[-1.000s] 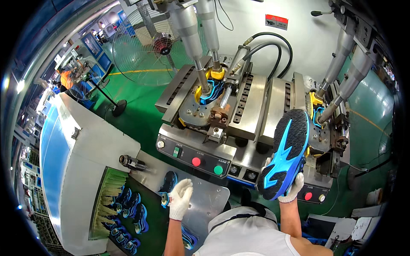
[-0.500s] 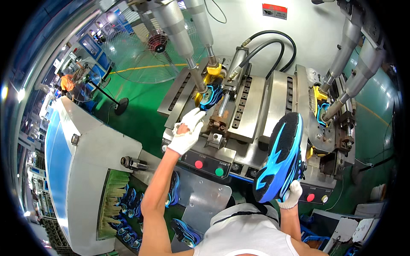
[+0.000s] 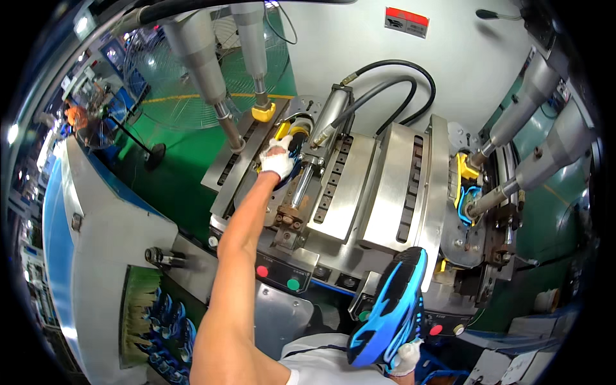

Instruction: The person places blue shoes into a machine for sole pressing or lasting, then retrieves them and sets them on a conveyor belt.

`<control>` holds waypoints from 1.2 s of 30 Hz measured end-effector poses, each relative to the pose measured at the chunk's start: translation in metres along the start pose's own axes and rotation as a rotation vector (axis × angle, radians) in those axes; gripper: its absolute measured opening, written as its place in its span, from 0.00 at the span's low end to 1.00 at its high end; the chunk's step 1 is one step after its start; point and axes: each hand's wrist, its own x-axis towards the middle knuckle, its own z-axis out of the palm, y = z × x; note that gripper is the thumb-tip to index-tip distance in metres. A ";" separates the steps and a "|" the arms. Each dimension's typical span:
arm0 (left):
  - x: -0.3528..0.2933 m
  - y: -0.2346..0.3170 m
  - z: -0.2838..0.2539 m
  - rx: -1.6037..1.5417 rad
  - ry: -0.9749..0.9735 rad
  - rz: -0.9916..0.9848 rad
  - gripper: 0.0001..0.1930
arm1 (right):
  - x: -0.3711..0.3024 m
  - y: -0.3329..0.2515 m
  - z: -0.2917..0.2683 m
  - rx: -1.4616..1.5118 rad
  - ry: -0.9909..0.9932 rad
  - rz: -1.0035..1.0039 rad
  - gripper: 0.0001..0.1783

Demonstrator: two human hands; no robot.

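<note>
My left hand (image 3: 278, 158), in a white glove with bare skin showing at the back, reaches forward to the left station of a metal press. It grips a dark-blue and black shoe (image 3: 296, 145) seated among yellow pads; the hand and forearm hide part of it. My right hand (image 3: 405, 359), also gloved, is low at the right, closed on another shoe (image 3: 391, 308) near its lower end. That shoe's black, bright-blue and violet sole faces up. At the right station, two slanted rods reach down to a blue-trimmed shoe (image 3: 470, 204) beside a yellow pad (image 3: 467, 168).
Two grey cylinders with rods (image 3: 221, 112) stand over the left station. Steel covers (image 3: 391, 186) and black hoses (image 3: 428, 90) lie between the stations. Red (image 3: 262, 271) and green (image 3: 293, 284) buttons line the front. Several shoes (image 3: 168, 327) sit in a bristle-edged opening at lower left.
The left station's rods and yellow pad have come up off the shoe. My left hand has gone forward onto that shoe. My right hand has lowered with its shoe, and the view has shifted.
</note>
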 end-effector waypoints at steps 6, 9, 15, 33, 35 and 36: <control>-0.041 0.017 -0.101 -0.164 0.147 0.035 0.32 | 0.017 -0.010 0.043 -0.158 -0.109 0.001 0.29; -0.133 0.012 -0.162 -0.249 0.339 0.086 0.31 | 0.038 -0.008 0.095 -0.265 -0.205 -0.012 0.29; -0.358 -0.058 -0.176 -0.289 0.501 -0.010 0.31 | 0.203 0.066 0.281 -0.362 -0.436 -0.037 0.15; -0.703 0.034 0.040 -0.010 0.342 -1.498 0.36 | 0.403 0.245 0.457 -2.712 -0.677 -0.813 0.19; -0.680 0.002 0.027 -0.138 0.306 -1.346 0.35 | 0.562 0.193 0.378 -2.376 -0.476 -0.747 0.30; -0.692 -0.006 0.036 -0.092 0.288 -1.318 0.35 | 0.558 0.192 0.380 -1.930 -0.383 -0.427 0.21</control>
